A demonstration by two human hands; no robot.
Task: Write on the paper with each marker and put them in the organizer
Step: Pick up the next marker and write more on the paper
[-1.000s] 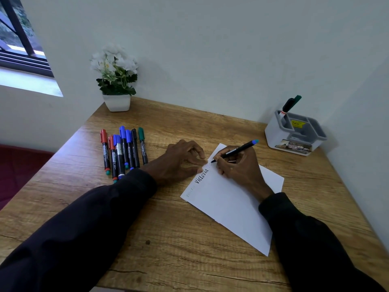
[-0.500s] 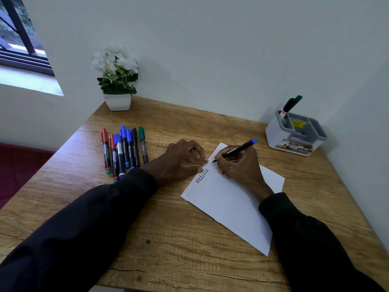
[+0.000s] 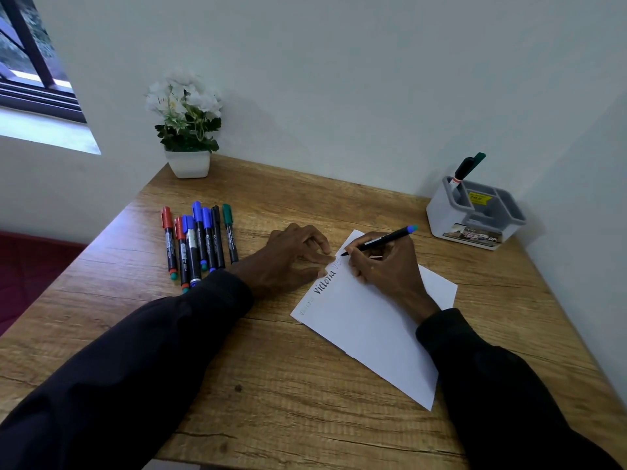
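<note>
Marker [image 3: 380, 239] advanced along paper [image 3: 366, 327] edge, gripped by right hand [image 3: 386, 266]; left hand [image 3: 288, 259] rests relaxed.

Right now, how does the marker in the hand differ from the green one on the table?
The held marker is tilted in the right hand, its bare tip on the paper; the green marker lies flat on the table, untouched. The held marker is uncapped; the green marker is capped. Both have black barrels.

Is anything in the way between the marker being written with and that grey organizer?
Nothing visible. Only bare desk lies between the marker in the right hand and the organizer. The stored markers stand in its far left slot; the other slots look free.
</note>
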